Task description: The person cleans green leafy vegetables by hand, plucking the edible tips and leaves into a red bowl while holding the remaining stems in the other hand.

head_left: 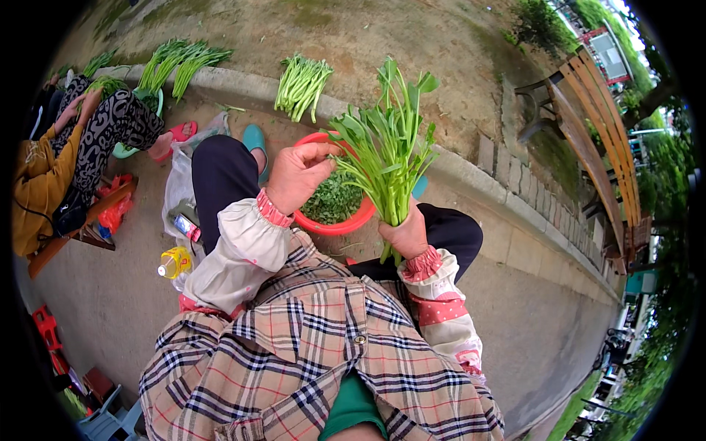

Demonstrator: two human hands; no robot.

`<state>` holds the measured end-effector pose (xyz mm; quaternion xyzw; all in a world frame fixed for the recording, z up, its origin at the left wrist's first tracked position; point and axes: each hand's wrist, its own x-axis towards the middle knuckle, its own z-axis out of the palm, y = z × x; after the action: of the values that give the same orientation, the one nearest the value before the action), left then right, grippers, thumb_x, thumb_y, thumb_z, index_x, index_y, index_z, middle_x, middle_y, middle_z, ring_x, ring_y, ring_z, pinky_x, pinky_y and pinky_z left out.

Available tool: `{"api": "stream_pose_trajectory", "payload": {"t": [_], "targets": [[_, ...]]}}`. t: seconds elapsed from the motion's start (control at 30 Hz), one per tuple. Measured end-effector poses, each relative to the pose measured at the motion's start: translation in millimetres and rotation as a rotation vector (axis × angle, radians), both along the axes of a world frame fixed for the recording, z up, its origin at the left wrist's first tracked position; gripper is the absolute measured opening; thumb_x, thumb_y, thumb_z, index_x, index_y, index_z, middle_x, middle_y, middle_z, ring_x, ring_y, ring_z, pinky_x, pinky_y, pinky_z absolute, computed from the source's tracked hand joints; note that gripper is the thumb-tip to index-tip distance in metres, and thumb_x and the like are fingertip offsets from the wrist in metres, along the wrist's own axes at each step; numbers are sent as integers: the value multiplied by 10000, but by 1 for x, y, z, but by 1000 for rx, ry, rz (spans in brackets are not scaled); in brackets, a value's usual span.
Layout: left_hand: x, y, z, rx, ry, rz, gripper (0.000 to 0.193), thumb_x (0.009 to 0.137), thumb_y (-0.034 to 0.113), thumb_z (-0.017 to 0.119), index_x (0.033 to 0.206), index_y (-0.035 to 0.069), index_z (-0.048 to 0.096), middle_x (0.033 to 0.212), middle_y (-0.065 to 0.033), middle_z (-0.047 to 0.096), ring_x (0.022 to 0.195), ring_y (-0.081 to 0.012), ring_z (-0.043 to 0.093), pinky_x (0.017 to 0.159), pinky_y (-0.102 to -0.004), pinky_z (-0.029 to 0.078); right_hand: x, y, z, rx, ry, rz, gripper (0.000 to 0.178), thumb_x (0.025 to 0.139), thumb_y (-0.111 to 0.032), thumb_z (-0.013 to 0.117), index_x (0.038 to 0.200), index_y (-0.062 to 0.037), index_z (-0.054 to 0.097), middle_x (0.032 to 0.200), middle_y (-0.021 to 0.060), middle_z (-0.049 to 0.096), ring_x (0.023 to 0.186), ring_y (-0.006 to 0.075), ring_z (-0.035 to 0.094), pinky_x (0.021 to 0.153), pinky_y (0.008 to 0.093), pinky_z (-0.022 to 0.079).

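My right hand [407, 234] is closed around the lower stems of an upright bunch of leafy greens [390, 151], whose cut ends poke out below the fist. My left hand [298, 176] is at the bunch's left side, thumb and forefinger pinched together at the edge of a leaf. Between my knees, under both hands, stands a red plastic basin [347, 229]. Small torn green leaves [332, 197] fill much of it. The bunch hides part of the basin's right side.
Another bunch of greens [303, 87] lies across the kerb ahead, with more bunches [180, 65] farther left. A yellow-labelled bottle [175, 262] and a phone [187, 228] are by my left leg. A seated person [44, 184] handles greens at left. A wooden bench [588, 140] stands right.
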<state>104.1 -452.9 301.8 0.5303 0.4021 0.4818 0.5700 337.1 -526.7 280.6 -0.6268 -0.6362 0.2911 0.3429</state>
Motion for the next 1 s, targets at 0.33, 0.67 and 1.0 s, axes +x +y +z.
{"api": "stream_pose_trajectory", "payload": {"t": [0.33,0.67,1.0], "targets": [[4,-9,1,703,548,312,200,752,5,662,952,24,660,860,-124,648,768,-238,643,677,-290,501,-3,-4,8,-61,106,-50,444,615,-64,665,1031,0,523,853,91,598,764,189,564,736,294,461],[6,-15,2,682,588,330,160,697,16,691,845,29,630,803,-103,629,712,-252,628,633,-307,492,4,-6,-6,-66,35,-58,437,620,-62,656,1031,-2,522,851,88,594,763,186,563,739,292,460],[5,-18,5,567,634,208,117,700,97,670,793,56,614,778,-77,621,670,-251,608,599,-315,474,5,-8,-10,-96,60,-50,446,625,-39,648,1050,-7,516,867,62,569,777,167,548,749,278,452]]}}
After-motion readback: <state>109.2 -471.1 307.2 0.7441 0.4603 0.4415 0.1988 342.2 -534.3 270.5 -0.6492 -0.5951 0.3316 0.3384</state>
